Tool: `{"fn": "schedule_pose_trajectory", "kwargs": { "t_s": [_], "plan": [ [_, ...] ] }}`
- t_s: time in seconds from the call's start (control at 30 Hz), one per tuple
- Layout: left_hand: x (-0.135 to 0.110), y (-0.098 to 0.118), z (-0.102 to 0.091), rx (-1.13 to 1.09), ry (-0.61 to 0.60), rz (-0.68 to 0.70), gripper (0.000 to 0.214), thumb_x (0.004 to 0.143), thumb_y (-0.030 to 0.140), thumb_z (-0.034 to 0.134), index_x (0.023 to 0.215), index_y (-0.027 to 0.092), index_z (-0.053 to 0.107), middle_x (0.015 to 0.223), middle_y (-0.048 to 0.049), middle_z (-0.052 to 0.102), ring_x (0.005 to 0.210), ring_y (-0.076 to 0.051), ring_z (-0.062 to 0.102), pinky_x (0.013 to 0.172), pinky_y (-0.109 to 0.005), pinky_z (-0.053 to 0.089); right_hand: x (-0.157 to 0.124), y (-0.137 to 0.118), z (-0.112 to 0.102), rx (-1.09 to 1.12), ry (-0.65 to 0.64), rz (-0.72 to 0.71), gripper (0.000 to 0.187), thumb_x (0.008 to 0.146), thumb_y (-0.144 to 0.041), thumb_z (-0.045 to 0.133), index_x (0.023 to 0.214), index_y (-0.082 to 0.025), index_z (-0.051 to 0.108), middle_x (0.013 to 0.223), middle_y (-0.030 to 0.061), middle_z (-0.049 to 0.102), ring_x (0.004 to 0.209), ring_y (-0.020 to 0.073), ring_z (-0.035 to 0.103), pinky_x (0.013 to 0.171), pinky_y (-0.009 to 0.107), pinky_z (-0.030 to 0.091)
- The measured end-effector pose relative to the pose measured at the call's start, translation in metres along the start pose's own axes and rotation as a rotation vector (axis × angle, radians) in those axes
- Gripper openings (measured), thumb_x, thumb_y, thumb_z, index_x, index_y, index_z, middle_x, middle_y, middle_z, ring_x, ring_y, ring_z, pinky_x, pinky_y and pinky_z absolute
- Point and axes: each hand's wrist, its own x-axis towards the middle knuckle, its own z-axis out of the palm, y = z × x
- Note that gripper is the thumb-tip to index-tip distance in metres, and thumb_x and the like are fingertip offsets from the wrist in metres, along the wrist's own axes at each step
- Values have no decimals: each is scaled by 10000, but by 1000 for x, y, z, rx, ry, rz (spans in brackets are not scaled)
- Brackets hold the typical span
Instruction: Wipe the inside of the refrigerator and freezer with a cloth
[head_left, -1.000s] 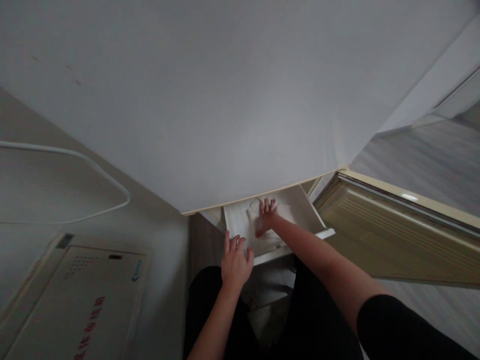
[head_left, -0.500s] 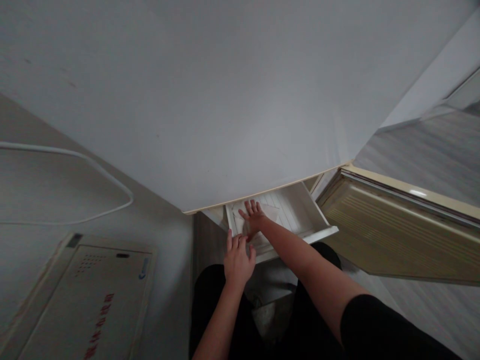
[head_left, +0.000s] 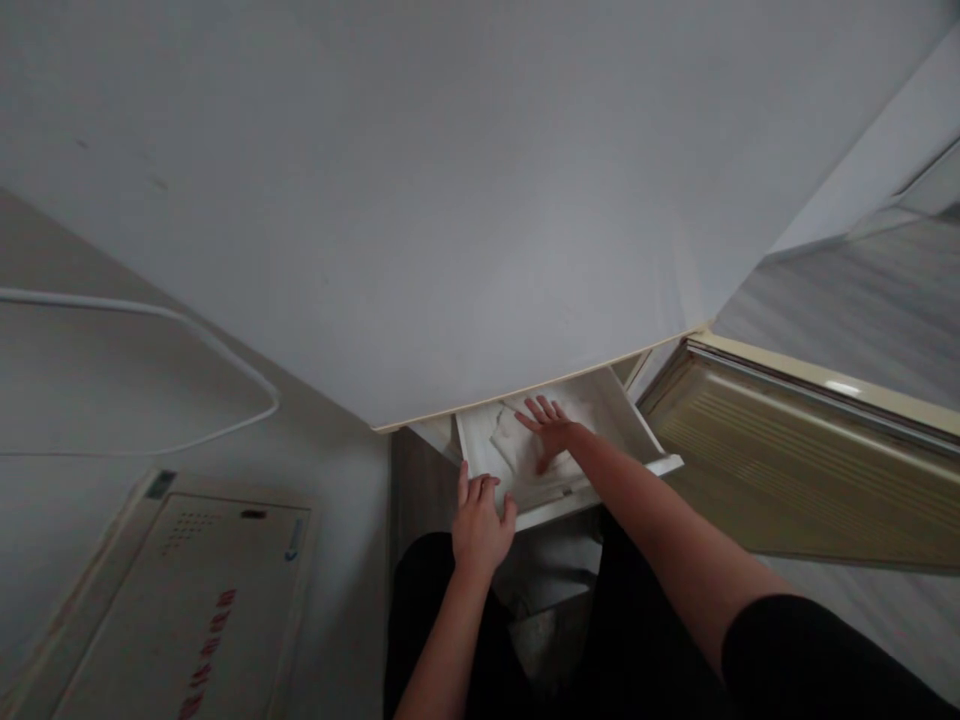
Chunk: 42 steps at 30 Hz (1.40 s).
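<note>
A white drawer (head_left: pixel 652 465) stands pulled out from under a large white tabletop (head_left: pixel 420 200). My right hand (head_left: pixel 550 432) lies flat inside it, fingers spread, pressing on a pale folded cloth or paper (head_left: pixel 514 445). My left hand (head_left: pixel 480 525) rests on the drawer's front left corner, its fingers over the rim. Nothing is gripped in either hand. The back of the drawer is hidden under the tabletop.
A cream slatted cabinet door (head_left: pixel 795 470) hangs open at the right. A white panel with red lettering (head_left: pixel 187 600) lies on the floor at lower left. A white cable (head_left: pixel 187 330) loops along the left wall. My dark-clad legs (head_left: pixel 600 640) are below the drawer.
My right hand has swept inside the drawer: first to the left, then back to the right over the pale sheet. My left hand has stayed at the drawer's front corner.
</note>
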Motion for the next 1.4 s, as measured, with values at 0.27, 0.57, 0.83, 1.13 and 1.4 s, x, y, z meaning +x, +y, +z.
{"fn": "schedule_pose_trajectory", "kwargs": {
  "t_s": [0.27, 0.57, 0.83, 1.13, 1.4],
  "plan": [
    [-1, 3, -1, -5, 5, -3, 188, 937, 283, 555, 1071, 198, 655, 1162, -102, 685, 1538, -333, 198, 1118, -446, 477, -59, 63, -7, -60, -120, 249, 1650, 419, -607, 958, 1633, -154, -64, 1589, 259, -260, 1489, 476, -168, 1228, 587, 108],
    [0, 7, -2, 14, 8, -9, 194, 927, 272, 563, 1078, 194, 658, 1138, -111, 692, 1535, -336, 198, 1115, -461, 475, -35, 15, 4, -212, 13, -69, 1516, 446, -582, 946, 1644, -172, 112, 1621, 246, -147, 1444, 587, -128, 1125, 762, 57],
    [0, 7, -2, 5, -15, -22, 183, 935, 270, 546, 1085, 211, 633, 1175, -102, 677, 1537, -325, 197, 1133, -452, 455, 35, -106, 24, -99, 38, -56, 1216, 664, -490, 848, 1639, -220, 174, 1652, 146, -141, 1464, 498, -206, 1129, 743, -75],
    [1, 6, -2, -6, -23, -13, 177, 940, 269, 528, 1076, 211, 626, 1151, -100, 677, 1538, -322, 191, 1159, -455, 424, 44, -104, 23, -107, 61, -144, 1161, 704, -521, 796, 1636, -160, 206, 1658, 123, -135, 1503, 448, -184, 1162, 715, -63],
    [1, 7, -3, -7, -31, -34, 183, 927, 276, 537, 1069, 223, 642, 1142, -103, 687, 1531, -319, 214, 1101, -449, 478, 30, -9, -13, 55, 129, 85, 1266, 678, -823, 687, 1650, -269, 94, 1681, 135, -50, 1526, 462, -74, 1176, 689, -21]
  ]
}}
